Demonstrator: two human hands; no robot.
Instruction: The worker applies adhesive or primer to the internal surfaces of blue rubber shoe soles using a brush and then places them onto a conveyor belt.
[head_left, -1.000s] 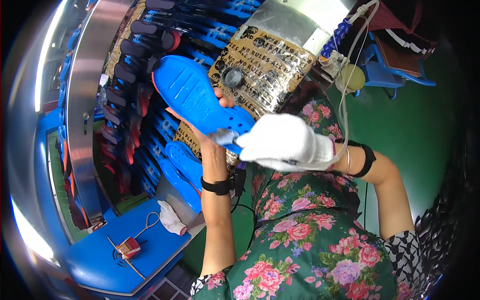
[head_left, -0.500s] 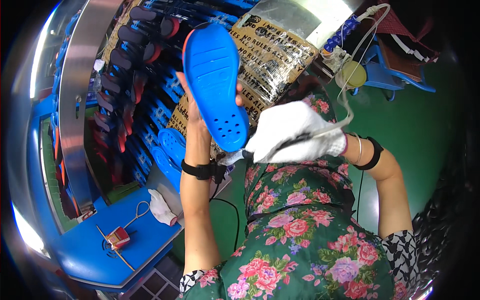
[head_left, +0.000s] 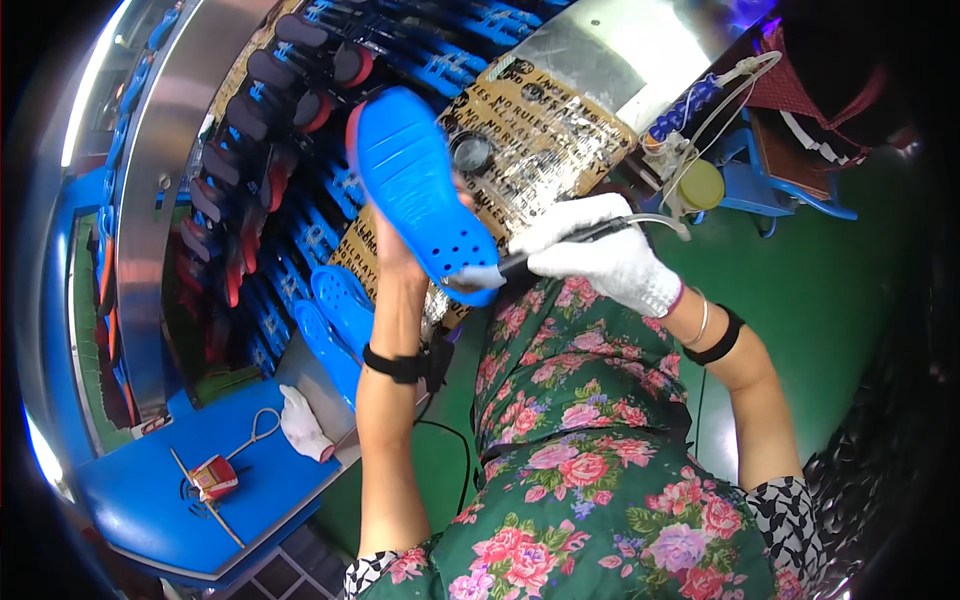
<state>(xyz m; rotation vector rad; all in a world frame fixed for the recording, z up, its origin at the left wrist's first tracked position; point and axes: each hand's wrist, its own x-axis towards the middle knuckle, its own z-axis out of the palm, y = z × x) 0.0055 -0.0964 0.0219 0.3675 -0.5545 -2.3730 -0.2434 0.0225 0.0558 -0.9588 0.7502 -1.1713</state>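
My bare left hand (head_left: 402, 250) is closed around the underside of a blue shoe sole (head_left: 405, 150), which has small holes at its near end and a red edge at the far left. My gloved right hand (head_left: 600, 258) is closed on a brush (head_left: 508, 270) with a black handle and a pale tube running from its back end. The brush's light bristles lie against the near, holed end of the sole. Most of my left fingers are hidden behind the sole.
Below the sole is a tape-covered board (head_left: 545, 120) bearing a round dark cup (head_left: 472, 152). Several blue soles (head_left: 335, 320) lean left of my left wrist. Racked dark-and-red soles (head_left: 245, 120) stand farther left. A white glove (head_left: 303, 425) lies on a blue table (head_left: 130, 500).
My right hand has turned, exposing the brush, and its bristles now lie on the sole's near end. The sole has tilted and shifted slightly left. The round cup has come into view.
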